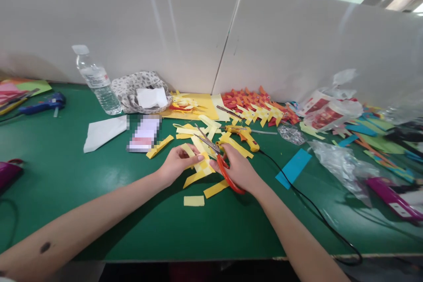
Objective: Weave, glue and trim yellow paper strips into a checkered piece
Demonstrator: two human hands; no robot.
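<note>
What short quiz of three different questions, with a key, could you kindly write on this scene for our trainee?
1. Which hand holds the red-handled scissors?
2. True or false: seen from the worker's side, the yellow glue gun lies to the right of the water bottle.
3. What does the left hand hold?
A) a purple power strip
B) a yellow woven paper piece
C) a crumpled plastic bag

Key:
1. The right hand.
2. True.
3. B.
</note>
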